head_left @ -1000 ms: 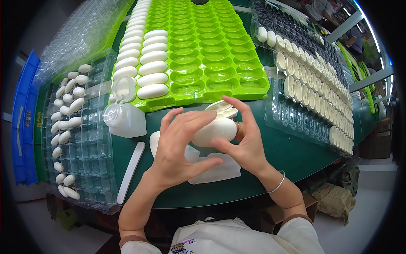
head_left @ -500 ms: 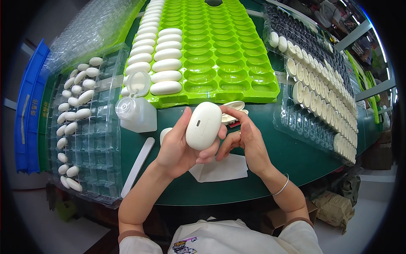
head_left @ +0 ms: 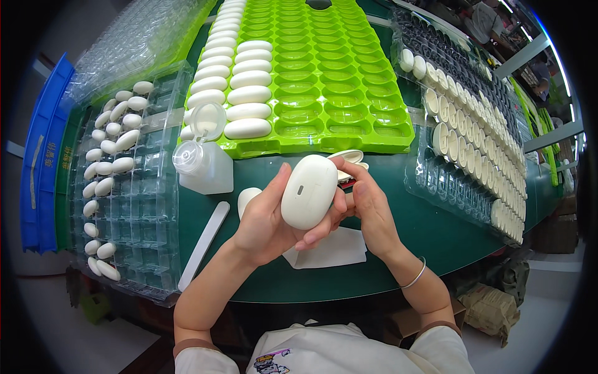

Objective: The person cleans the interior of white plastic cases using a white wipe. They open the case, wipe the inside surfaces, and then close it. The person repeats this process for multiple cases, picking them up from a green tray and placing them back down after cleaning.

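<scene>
A white, egg-shaped earbud charging case point(head_left: 309, 192) is held up over the table, its small dark port slot facing me. My left hand point(head_left: 266, 215) grips it from the left and below, thumb along its side. From the right, my right hand point(head_left: 367, 209) curls against it, with the index finger at its upper edge and the other fingers bent by its lower right. Behind that hand an open white case point(head_left: 349, 156) is partly hidden. Another white case point(head_left: 247, 201) lies half covered by my left hand. Under both hands is a white cloth or paper point(head_left: 327, 250).
A green tray point(head_left: 311, 148) holds white cases in its left columns. A clear bottle point(head_left: 205, 169) with a flipped-up cap and a white flat strip point(head_left: 204, 245) are on the left. Clear trays with small white parts flank them: left tray point(head_left: 149, 218), right tray point(head_left: 430, 187).
The charging case has shifted slightly right and down, still in my hands. My right fingers have closed in against its lower right side.
</scene>
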Demonstrator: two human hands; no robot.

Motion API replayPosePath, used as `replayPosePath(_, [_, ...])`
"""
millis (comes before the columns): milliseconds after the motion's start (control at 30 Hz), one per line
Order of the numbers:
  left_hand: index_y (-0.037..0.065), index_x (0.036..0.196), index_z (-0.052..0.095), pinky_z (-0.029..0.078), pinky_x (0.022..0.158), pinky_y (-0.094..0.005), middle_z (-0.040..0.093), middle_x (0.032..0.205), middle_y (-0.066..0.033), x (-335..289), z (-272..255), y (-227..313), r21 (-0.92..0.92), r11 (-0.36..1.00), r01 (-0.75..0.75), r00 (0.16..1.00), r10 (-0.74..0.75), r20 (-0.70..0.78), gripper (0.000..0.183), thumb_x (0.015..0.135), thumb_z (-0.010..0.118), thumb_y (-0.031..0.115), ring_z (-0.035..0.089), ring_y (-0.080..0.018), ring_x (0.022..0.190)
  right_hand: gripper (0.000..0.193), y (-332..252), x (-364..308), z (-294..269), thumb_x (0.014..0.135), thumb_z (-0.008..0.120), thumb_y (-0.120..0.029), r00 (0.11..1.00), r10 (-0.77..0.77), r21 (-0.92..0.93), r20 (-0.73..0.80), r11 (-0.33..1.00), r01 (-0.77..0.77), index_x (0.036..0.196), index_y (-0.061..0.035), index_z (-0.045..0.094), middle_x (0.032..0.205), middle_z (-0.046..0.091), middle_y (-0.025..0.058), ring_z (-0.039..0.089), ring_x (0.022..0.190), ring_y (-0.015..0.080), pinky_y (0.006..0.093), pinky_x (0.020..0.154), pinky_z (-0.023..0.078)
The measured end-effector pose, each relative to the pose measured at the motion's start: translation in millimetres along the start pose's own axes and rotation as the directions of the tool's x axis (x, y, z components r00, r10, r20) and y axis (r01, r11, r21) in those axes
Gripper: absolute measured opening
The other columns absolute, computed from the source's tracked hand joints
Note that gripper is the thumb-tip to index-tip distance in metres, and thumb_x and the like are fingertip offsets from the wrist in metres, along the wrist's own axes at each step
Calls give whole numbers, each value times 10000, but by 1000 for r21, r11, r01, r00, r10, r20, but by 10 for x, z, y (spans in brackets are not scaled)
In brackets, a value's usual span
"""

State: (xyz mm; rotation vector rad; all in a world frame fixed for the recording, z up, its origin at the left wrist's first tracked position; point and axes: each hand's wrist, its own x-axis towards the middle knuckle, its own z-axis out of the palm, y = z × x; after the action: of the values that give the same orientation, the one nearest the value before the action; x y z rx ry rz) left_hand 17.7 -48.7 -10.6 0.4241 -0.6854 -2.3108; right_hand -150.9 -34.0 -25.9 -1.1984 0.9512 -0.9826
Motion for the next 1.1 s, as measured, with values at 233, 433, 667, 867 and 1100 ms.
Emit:
replayPosePath(233, [-24,1009,467,383,450,-209,517,838,-83,-20,-20,-4,-125,992,24,999,-21,27,648,909,84,488,412,-122,447,395,15,1,11,932,306,-286,1000,-1,14,-8,1000,1,1228,-34,375,606,589,59,608,586,136,221,547,460])
replayPosePath(433, [0,1151,374,362,408,-210,503,919,-104,-2,8,-29,-107,994,-22,1000,21,-10,584,918,104,462,435,-127,494,388,4,2,13,931,304,-258,1000,0,3,-12,1000,0,1235,-25,368,610,587,57,611,593,139,229,561,470])
replayPosePath(667, [52,1345,196,361,380,-211,480,976,-133,-5,-76,-47,-139,990,-15,1000,18,20,560,929,135,422,440,-138,529,391,13,9,17,932,304,-251,1000,4,24,-7,1000,-4,1242,-19,362,604,583,60,611,590,152,240,569,476])
replayPosePath(867, [48,1307,267,350,382,-210,499,920,-132,-1,-1,-39,-45,999,-19,999,18,-35,551,925,145,426,439,-137,521,394,61,46,-31,894,403,-216,993,-115,-1,8,993,115,1236,-21,375,796,579,70,562,622,117,238,631,468])
replayPosePath(1100, [38,1205,355,329,427,-210,514,854,-121,-10,-60,-97,103,994,46,998,-51,47,499,934,146,401,427,-129,523,447,-75,-3,-50,788,555,-235,992,58,316,111,944,-91,1177,-35,461,891,528,66,528,647,99,233,667,453])
